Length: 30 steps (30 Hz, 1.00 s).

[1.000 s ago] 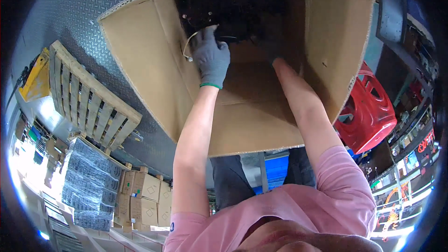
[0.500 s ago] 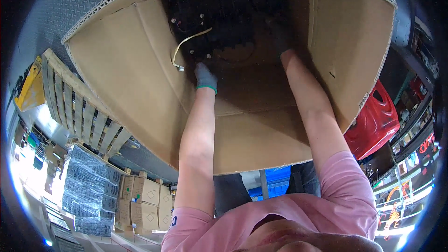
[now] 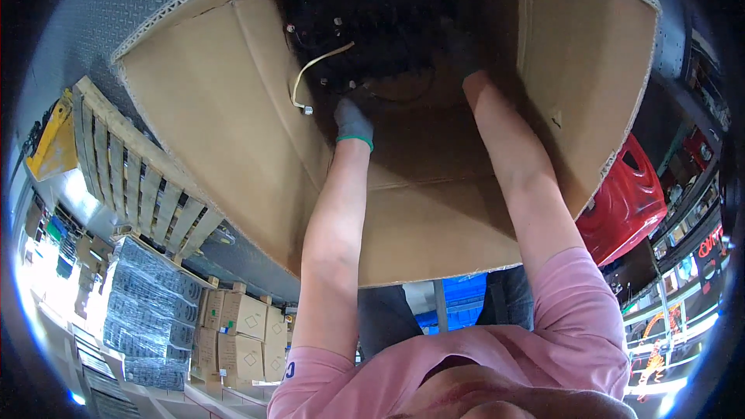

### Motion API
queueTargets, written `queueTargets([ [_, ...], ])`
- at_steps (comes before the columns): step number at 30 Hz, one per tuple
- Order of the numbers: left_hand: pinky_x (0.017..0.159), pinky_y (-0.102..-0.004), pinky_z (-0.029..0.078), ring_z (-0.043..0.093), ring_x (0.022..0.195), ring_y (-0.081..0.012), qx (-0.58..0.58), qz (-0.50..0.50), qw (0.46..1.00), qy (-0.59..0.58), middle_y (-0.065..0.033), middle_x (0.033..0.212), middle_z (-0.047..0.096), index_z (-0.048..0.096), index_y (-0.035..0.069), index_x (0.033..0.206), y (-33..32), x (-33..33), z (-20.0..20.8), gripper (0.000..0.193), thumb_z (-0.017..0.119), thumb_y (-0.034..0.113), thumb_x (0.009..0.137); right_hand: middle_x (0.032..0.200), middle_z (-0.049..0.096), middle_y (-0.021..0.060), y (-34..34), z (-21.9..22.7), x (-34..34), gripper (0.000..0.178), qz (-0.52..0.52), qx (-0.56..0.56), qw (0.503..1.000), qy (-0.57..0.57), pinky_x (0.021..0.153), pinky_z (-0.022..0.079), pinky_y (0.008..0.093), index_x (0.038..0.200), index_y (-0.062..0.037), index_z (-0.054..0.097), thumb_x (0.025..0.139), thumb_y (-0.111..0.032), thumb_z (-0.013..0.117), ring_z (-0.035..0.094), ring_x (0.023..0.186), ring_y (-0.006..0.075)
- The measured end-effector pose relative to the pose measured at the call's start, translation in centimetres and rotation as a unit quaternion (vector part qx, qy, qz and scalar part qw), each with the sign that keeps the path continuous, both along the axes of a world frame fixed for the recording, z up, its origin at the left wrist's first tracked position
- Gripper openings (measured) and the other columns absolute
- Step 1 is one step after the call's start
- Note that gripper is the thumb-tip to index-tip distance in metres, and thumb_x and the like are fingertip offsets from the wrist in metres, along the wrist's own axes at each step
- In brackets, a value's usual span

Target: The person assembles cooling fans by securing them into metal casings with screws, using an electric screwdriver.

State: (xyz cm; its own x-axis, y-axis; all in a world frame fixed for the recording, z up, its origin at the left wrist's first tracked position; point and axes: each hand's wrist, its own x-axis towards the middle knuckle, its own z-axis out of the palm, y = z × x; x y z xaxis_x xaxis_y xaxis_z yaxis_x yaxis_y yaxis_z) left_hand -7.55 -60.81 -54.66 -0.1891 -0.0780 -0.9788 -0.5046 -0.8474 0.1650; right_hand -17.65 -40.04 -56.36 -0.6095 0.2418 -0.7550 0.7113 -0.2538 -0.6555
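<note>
Both my arms reach deep into a large cardboard box (image 3: 203, 116). Dark parts with several small pale connectors (image 3: 337, 22) lie in shadow at its far end. A cream-coloured cable (image 3: 314, 62) with a light plug at its near end curves over them, along the left wall. My left hand (image 3: 354, 122), in a grey glove with a green cuff, is just right of that plug, by the near edge of the dark parts; its fingers are hard to make out. My right hand (image 3: 459, 46) is farther in, near the right wall, gloved and almost lost in shadow.
Wooden pallets (image 3: 124, 159) stand on the left, with a yellow object (image 3: 54, 147) beside them. Farther off are a film-wrapped stack (image 3: 151, 310) and several cartons (image 3: 240, 334). A glossy red part (image 3: 627, 209) sits close outside the box on the right, before racks.
My left hand has shifted slightly right. My right hand has gone a little farther in. The box, cable and dark parts appear slightly shifted in the picture.
</note>
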Motion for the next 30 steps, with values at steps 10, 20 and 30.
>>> queueTargets([
  [10,0.089,-0.04,0.046,0.052,0.101,-0.0275,-0.05,0.012,0.996,0.071,-0.0106,0.108,0.057,0.056,0.006,0.113,-2.9,-1.6,-2.9,0.032,0.045,0.014,0.084,0.139,0.037,0.0117,-5.3,-2.7,6.2,0.062,-0.017,-0.23,0.966,-0.118,0.099,0.039,0.0384,0.14,-0.0084,0.032,0.094,-0.05,0.038,0.041,0.121,0.0266],
  [20,0.089,-0.0394,0.045,0.052,0.101,-0.0277,-0.001,0.006,1.0,-0.024,-0.0119,0.113,0.055,0.056,0.006,0.114,-0.2,-2.3,3.2,0.032,0.042,0.018,0.088,0.121,0.052,0.0068,-3.8,0.8,5.6,0.061,0.066,-0.155,0.948,-0.268,0.083,0.049,0.0384,0.135,-0.0088,0.038,0.094,-0.054,0.031,0.053,0.099,0.0235],
  [30,0.076,-0.0373,0.05,0.057,0.088,-0.0281,0.081,-0.014,0.994,0.073,-0.0098,0.099,0.06,0.059,0.01,0.101,-0.9,-1.0,-0.9,0.023,0.049,0.014,0.081,0.141,0.036,0.0131,-3.5,-1.8,6.1,0.067,0.213,-0.052,0.974,-0.063,0.106,0.027,0.0374,0.139,-0.0049,0.033,0.093,-0.053,0.037,0.036,0.129,0.0267],
])
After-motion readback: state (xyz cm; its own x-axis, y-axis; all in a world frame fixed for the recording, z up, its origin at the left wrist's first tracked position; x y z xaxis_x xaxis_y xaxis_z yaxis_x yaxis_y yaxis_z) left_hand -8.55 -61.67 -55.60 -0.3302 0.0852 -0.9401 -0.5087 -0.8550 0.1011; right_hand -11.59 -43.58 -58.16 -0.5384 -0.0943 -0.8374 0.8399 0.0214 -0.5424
